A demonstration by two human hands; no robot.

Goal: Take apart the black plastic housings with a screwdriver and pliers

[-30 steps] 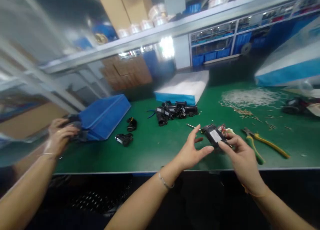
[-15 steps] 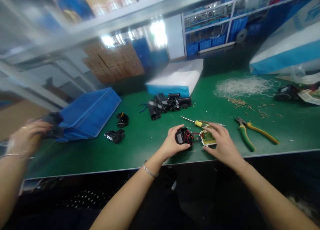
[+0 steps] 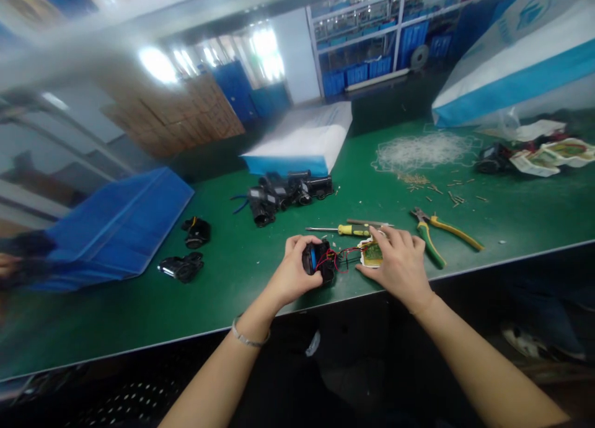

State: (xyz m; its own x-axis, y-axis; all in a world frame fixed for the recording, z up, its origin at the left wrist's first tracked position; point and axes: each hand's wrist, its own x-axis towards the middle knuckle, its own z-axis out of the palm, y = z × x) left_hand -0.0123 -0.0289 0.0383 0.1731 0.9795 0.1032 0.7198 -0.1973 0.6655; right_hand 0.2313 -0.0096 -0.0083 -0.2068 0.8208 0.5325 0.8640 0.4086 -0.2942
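My left hand [image 3: 292,271] is closed around a black plastic unit [image 3: 328,262] with a blue part inside. Red and black wires [image 3: 343,258] run from it to a green circuit board [image 3: 372,253] in a white-edged housing. My right hand [image 3: 400,265] grips that board housing between thumb and fingers, just above the green table. A yellow-handled screwdriver [image 3: 349,229] lies beyond my hands, with a thin rod [image 3: 365,222] behind it. To the right rest green-and-yellow side cutters [image 3: 432,248], jaws pointing away.
Several black plastic parts [image 3: 281,195] are piled ahead, and two more units [image 3: 183,267] lie left. A blue bin [image 3: 125,229] stands beside another person's blurred hand [image 3: 8,263]. White string [image 3: 423,152], small pins [image 3: 455,198] and opened white housings [image 3: 553,155] lie right.
The view has swung right. My left hand has turned the black unit, so its blue part shows. My right fingers have come down onto the board housing. The other person's hand is nearer the left edge.
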